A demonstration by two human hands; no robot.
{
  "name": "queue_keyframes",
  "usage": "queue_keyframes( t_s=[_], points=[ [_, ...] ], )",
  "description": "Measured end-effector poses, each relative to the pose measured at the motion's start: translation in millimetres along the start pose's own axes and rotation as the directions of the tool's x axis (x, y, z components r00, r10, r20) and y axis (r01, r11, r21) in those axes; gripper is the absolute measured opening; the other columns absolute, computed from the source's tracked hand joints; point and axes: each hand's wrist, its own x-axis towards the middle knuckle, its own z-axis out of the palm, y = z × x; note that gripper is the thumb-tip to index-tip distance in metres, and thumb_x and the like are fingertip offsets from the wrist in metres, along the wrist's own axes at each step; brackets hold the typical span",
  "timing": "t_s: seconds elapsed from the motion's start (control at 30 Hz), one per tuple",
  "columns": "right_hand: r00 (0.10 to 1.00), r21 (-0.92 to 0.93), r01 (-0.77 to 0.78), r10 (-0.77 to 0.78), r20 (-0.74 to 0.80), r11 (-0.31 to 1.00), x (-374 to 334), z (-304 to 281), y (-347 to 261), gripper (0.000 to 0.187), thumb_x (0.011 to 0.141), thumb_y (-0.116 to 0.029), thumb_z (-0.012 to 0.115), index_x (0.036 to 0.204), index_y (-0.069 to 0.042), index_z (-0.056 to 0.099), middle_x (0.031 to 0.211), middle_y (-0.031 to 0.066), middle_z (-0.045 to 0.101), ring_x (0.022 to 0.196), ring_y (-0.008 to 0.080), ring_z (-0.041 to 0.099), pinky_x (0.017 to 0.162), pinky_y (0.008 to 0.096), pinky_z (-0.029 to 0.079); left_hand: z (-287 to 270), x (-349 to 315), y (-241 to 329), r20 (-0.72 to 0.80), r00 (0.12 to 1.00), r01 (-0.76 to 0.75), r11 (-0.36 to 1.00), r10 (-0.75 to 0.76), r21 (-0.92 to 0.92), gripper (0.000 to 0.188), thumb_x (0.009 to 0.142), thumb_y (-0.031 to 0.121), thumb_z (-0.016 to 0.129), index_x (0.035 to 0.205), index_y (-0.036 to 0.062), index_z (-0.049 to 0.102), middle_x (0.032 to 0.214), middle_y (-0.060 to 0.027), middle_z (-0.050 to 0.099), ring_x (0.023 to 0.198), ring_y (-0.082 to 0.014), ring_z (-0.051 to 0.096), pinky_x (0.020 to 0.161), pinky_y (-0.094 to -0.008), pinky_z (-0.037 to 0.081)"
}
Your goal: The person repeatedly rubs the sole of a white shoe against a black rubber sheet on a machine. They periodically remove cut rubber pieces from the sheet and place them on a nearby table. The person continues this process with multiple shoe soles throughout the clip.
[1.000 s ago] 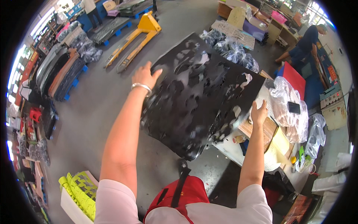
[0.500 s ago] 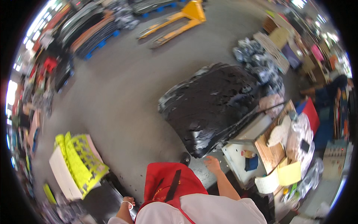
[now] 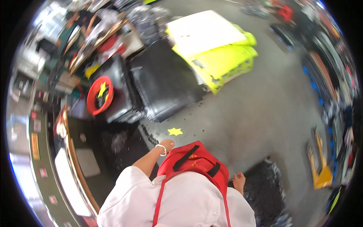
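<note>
My left hand (image 3: 166,145), with a white band at the wrist, hangs beside the red apron (image 3: 193,160), its fingers loosely bent and holding nothing that I can see. Just ahead of it a yellow star-like cutout (image 3: 175,131) lies on the grey floor. My right hand (image 3: 238,181) is low at my right side, empty with its fingers somewhat apart. Beyond it is a pile of black sheet material (image 3: 262,189). Farther ahead stand two black-wrapped blocks (image 3: 166,81), and on the left one sits a red basin (image 3: 90,99) with yellow and dark pieces inside.
Bright yellow cut sheets (image 3: 228,62) with a white board (image 3: 206,32) on top lie beyond the black blocks. A yellow pallet jack (image 3: 322,178) stands at right, near stacked sheets (image 3: 321,73). A green-sided bench (image 3: 81,151) is close on my left. Another person (image 3: 85,20) is at far left.
I have turned to the left: the yellow sheets have swung from lower left to ahead of me, and the black pile and pallet jack to my right side. The red basin has come into view.
</note>
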Motion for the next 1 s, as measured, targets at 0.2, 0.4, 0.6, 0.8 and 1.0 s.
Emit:
queue_keyframes(
  t_s=[0.2,0.4,0.6,0.8,1.0],
  points=[
    [0.937,-0.325,0.31,-0.23,0.262,0.894,70.2,40.4,-138.6,0.049,0.079,-0.022,0.07,0.122,0.0,0.06,0.089,0.0183,0.072,0.084,0.0287,0.069,0.077,0.0382,0.052,-30.3,0.2,-60.5,-0.148,0.924,0.238,0.832,-0.353,-0.501,0.028,0.092,0.027,0.054,0.104,0.0078,0.07,0.081,-0.0082,0.073,0.068,-0.0155,0.07,0.066,-0.0303,0.056],
    [0.931,-0.407,0.291,-0.159,0.328,0.866,154.2,72.3,-246.5,0.045,0.083,-0.022,0.068,0.122,-0.001,0.061,0.084,0.0154,0.071,0.078,0.0225,0.068,0.073,0.0353,0.052,-16.6,53.8,-61.8,0.017,0.874,0.285,0.485,-0.485,-0.827,0.03,0.092,0.024,0.057,0.112,0.0037,0.067,0.087,-0.0109,0.072,0.068,-0.0159,0.069,0.064,-0.0291,0.055],
    [0.861,-0.476,0.249,0.033,0.507,0.844,209.0,139.1,-303.7,0.045,0.086,-0.024,0.067,0.124,0.0,0.059,0.088,0.0165,0.07,0.079,0.024,0.067,0.073,0.0362,0.052,-12.5,96.6,-87.6,0.161,0.758,0.372,0.215,-0.632,-0.903,0.028,0.093,0.023,0.056,0.116,0.0098,0.066,0.086,-0.0079,0.071,0.068,-0.0154,0.068,0.057,-0.0284,0.054],
    [0.66,-0.732,0.576,0.323,0.679,0.364,189.3,189.3,-310.5,0.074,0.085,-0.036,0.069,0.145,-0.011,0.035,0.114,0.0314,0.059,0.105,0.0453,0.06,0.089,0.0492,0.049,-18.6,196.3,-166.1,0.006,0.564,0.463,0.31,-0.826,-0.831,0.034,0.087,0.023,0.061,0.119,0.012,0.063,0.102,-0.0185,0.068,0.095,-0.0308,0.065,0.085,-0.039,0.051],
    [0.74,-0.79,0.508,0.294,0.604,0.344,158.2,216.7,-307.8,0.092,0.074,-0.04,0.078,0.147,-0.017,0.028,0.118,0.0308,0.053,0.109,0.0471,0.055,0.092,0.0497,0.048,3.2,338.1,-253.4,-0.023,0.394,0.564,0.262,-0.919,-0.783,0.063,0.078,0.029,0.072,0.134,0.0128,0.048,0.126,-0.0192,0.055,0.118,-0.0386,0.052,0.101,-0.0457,0.044]
  ],
)
